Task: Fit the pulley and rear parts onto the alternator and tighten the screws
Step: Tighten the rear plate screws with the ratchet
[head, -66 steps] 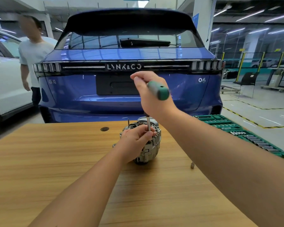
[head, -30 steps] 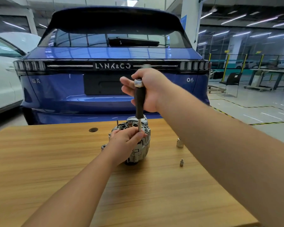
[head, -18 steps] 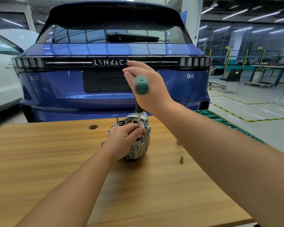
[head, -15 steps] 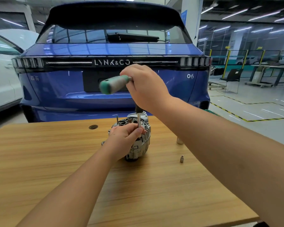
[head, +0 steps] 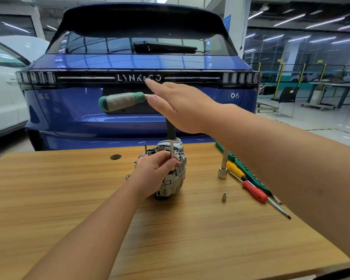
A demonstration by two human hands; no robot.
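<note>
Left hand [head: 157, 173], reaching in from the near edge of the bench [head: 69, 199]: fingers curled round the lower steel shaft of a T-handle driver [head: 171, 136], pinching it just above the alternator [head: 173, 176], with the palm resting against the alternator's left side. Alternator: upright near the middle of the bench, towards the far edge, ribbed grey housing visible to the right of the hand, rear face uppermost; a thin stud [head: 145, 147] stands up from its far left rim. Driver: shaft vertical, black collar above the left hand, green-and-grey crossbar handle horizontal and pointing left at the top. Right hand [head: 182, 107]: raised above the alternator, fingers straight and spread flat, gripping nothing; the palm lies over the inner end of the crossbar handle, though actual contact cannot be confirmed.

Right of the alternator, apart from it: a small metal bit [head: 223, 197] standing on the bench; beyond it a socket on an extension bar [head: 223, 170], leaning away. Just beside these, towards the right edge, a red-handled screwdriver [head: 257, 194] and a yellow-handled screwdriver [head: 235, 170] lie diagonally, side by side, with the edge of a green tool tray [head: 249, 174] behind them, largely hidden by the right forearm. A round dark hole [head: 115, 157] marks the far left of the bench top.

Beyond the far edge: rear of a blue car [head: 129, 63] lettered LYNK&CO; a white car [head: 4, 98] at far left.
</note>
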